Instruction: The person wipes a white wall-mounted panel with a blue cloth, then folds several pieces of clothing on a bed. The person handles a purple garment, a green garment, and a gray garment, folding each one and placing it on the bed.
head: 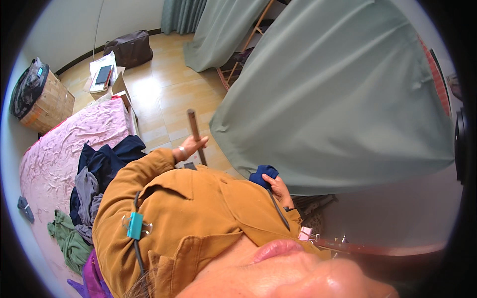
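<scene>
My left hand (190,146) is closed around a brown rod (193,124) that stands tilted in front of my chest. A pale bracelet or watch sits on that wrist. The rod's lower end is hidden behind my mustard-coloured jacket (208,201). Off to the right, my right hand (279,190) grips a bunched dark blue cloth (264,176), with the thumb over it. It is close to the bottom of a grey-green curtain (328,111). The far side of the cloth and most of the right fingers cannot be seen.
On the left, a pink-sheeted bed (59,164) bears navy clothing (108,156), grey clothing (86,190) and a green garment (69,238). Beyond it stand a cardboard box (52,97) and a dark brown bag (130,48). A wooden rack (248,41) shows between the curtains.
</scene>
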{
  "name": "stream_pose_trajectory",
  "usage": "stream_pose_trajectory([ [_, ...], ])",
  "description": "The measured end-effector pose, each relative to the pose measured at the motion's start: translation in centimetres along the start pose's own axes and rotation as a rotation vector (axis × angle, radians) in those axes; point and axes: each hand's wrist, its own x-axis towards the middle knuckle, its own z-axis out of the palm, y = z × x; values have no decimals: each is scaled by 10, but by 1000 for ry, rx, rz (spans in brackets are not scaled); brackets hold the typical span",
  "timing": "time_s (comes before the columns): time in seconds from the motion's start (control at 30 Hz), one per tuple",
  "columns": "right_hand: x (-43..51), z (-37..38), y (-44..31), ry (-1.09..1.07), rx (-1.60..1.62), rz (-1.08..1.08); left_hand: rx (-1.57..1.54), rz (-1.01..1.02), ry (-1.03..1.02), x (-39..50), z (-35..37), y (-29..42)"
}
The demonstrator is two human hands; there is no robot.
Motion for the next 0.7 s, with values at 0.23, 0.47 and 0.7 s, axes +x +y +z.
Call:
stream_pose_trajectory([
  [0.23, 24, 93, -43, 43, -166, -106, -662, 127, 325, 84, -79, 78],
  [0.47, 57, 157, -68, -6, -188, -41, -740, 383, 465, 93, -205, 151],
  [0.7, 94, 200, -109, -42, -215, -88, -648, 644, 751, 52, -351, 139],
])
